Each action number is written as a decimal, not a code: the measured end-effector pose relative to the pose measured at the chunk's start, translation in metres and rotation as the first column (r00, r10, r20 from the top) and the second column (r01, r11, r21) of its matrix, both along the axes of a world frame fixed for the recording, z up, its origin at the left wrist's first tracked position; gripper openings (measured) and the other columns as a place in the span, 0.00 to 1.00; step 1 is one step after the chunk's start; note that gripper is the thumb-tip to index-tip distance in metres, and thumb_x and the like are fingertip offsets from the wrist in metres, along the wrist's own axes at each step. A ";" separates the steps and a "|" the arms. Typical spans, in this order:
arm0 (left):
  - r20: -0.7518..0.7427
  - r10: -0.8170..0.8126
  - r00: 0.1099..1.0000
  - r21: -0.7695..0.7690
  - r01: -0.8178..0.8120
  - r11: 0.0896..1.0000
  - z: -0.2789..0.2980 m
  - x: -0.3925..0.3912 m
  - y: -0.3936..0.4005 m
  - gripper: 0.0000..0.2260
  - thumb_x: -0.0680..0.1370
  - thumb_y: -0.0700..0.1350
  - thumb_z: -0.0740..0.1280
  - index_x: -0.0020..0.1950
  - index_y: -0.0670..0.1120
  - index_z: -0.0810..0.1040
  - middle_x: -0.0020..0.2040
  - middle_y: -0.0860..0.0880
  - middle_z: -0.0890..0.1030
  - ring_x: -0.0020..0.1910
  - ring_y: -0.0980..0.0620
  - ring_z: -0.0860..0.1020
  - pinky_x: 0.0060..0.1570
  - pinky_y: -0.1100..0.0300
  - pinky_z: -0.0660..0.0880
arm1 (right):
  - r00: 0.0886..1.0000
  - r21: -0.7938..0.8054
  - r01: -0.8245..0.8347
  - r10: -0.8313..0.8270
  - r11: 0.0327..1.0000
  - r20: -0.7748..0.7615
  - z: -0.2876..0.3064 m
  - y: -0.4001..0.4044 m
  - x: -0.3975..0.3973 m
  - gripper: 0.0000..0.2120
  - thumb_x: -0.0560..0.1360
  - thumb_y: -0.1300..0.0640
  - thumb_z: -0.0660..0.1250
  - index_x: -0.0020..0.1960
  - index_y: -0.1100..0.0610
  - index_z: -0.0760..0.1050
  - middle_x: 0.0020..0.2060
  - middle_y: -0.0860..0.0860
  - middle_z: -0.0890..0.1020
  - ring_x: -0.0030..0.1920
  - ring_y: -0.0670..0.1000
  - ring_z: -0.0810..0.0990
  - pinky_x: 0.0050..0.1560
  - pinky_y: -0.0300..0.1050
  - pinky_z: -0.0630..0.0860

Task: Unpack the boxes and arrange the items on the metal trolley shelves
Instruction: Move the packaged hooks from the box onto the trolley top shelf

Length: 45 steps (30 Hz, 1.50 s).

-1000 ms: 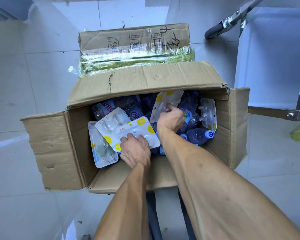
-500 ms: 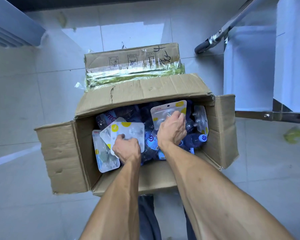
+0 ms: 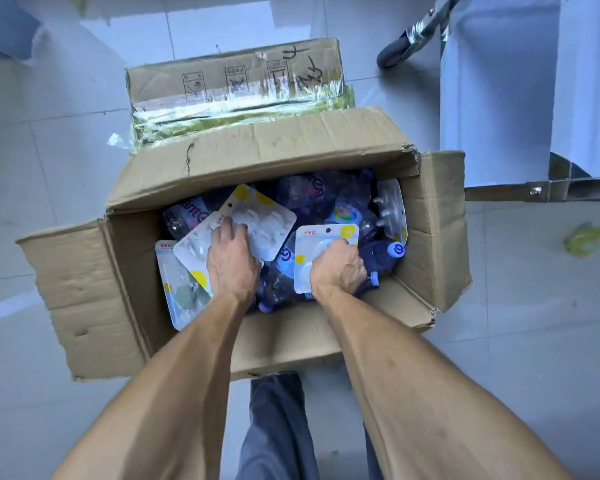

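An open cardboard box (image 3: 433, 230) stands on the floor, full of dark plastic bottles (image 3: 381, 254) and flat white blister packs with yellow dots. My left hand (image 3: 231, 265) is inside it and grips a blister pack (image 3: 267, 226) tilted toward the back. My right hand (image 3: 340, 268) holds another blister pack (image 3: 321, 244) upright near the box's middle. More packs lie at the left (image 3: 177, 292) and stand at the right wall (image 3: 392, 209). The metal trolley (image 3: 541, 190) shows at the upper right.
A second, taped cardboard box (image 3: 236, 84) sits on the tiled floor behind the open one. The trolley's caster wheel (image 3: 392, 57) is at the top right. A crumpled yellow-green scrap (image 3: 584, 239) lies on the floor at the right. My trouser leg (image 3: 278, 424) is below the box.
Both hands have lifted their blister packs. The left pack has swung up toward the back; the right pack has come forward and stands upright. The camera has moved closer.
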<state>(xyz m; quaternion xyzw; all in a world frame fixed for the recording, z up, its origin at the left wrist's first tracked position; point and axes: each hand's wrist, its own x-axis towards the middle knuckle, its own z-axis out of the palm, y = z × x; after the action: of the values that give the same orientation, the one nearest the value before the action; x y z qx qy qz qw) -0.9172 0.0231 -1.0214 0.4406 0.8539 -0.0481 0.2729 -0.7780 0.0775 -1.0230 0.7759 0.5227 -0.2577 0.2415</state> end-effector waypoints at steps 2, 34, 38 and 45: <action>0.019 -0.081 0.997 -0.011 0.081 0.997 -0.008 -0.002 0.018 0.21 0.70 0.32 0.63 0.62 0.41 0.74 0.70 0.41 0.69 0.64 0.39 0.68 0.53 0.47 0.71 | 1.000 0.004 0.019 -0.019 1.000 -0.012 -0.005 0.001 0.001 0.13 0.78 0.59 0.62 0.61 0.61 0.73 0.56 0.57 0.79 0.56 0.59 0.80 0.50 0.50 0.75; -0.031 0.121 0.992 -0.313 -0.124 0.941 0.090 0.013 0.051 0.11 0.82 0.48 0.59 0.52 0.44 0.78 0.53 0.44 0.81 0.53 0.42 0.80 0.41 0.57 0.69 | 0.987 0.270 -0.025 0.067 0.963 -0.148 0.075 0.039 -0.022 0.13 0.79 0.67 0.57 0.61 0.63 0.72 0.53 0.60 0.78 0.53 0.60 0.78 0.52 0.51 0.72; -0.023 0.253 0.967 -0.288 -0.248 0.925 0.164 0.022 0.064 0.12 0.82 0.47 0.60 0.56 0.42 0.79 0.57 0.42 0.80 0.57 0.42 0.79 0.46 0.55 0.72 | 0.990 0.240 -0.016 0.050 0.971 -0.135 0.141 0.060 -0.016 0.13 0.80 0.66 0.54 0.62 0.65 0.71 0.55 0.62 0.79 0.55 0.61 0.79 0.51 0.51 0.74; -0.050 0.444 0.895 -0.095 -0.446 0.890 0.343 0.055 0.095 0.11 0.81 0.46 0.62 0.55 0.40 0.78 0.55 0.40 0.81 0.55 0.40 0.79 0.49 0.53 0.73 | 0.953 0.320 -0.149 0.222 0.936 -0.207 0.310 0.104 -0.004 0.16 0.80 0.63 0.58 0.66 0.66 0.70 0.57 0.61 0.79 0.56 0.60 0.78 0.54 0.50 0.75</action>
<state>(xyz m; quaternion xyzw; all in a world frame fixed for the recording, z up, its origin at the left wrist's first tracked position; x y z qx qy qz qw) -0.8625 0.1177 -0.6788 0.2179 0.9319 -0.0347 0.2877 -0.7817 0.1813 -0.7131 0.7135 0.6524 -0.2431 0.0792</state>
